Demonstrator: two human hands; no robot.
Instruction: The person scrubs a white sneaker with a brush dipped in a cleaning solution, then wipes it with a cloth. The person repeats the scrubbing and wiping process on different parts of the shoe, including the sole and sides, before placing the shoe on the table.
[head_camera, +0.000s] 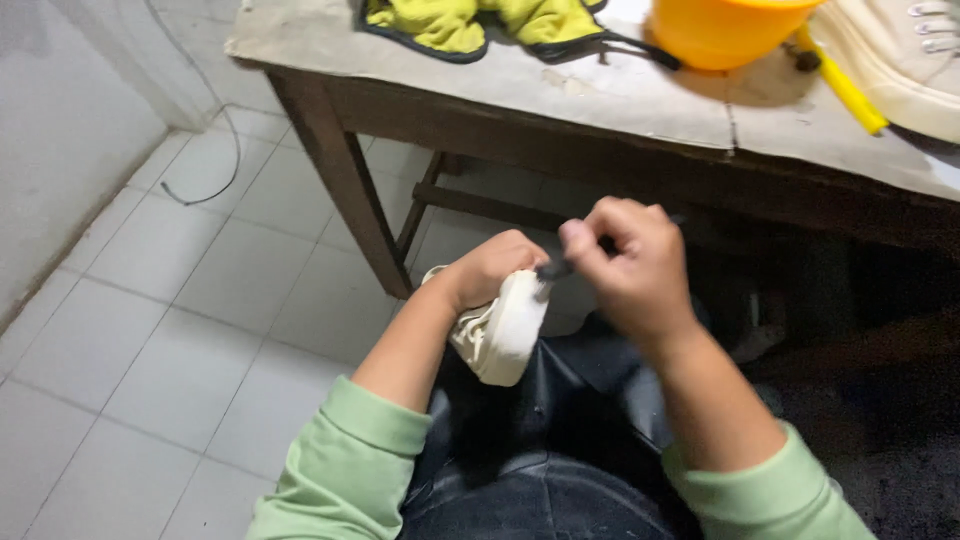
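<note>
One small cream shoe sits over your lap, just below the wooden table edge. Your left hand is wrapped around its upper part, gripping it. Your right hand is closed on a dark, thin tool, possibly a brush, whose tip touches the shoe's toe. Left of the table leg you have open tiled floor. On the table stand an orange bowl and a yellow-green cloth.

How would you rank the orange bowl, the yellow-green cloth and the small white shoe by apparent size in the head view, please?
1. yellow-green cloth
2. orange bowl
3. small white shoe
Cloth and bowl are cropped; the shoe lies nearer, so this is unsure.
</note>
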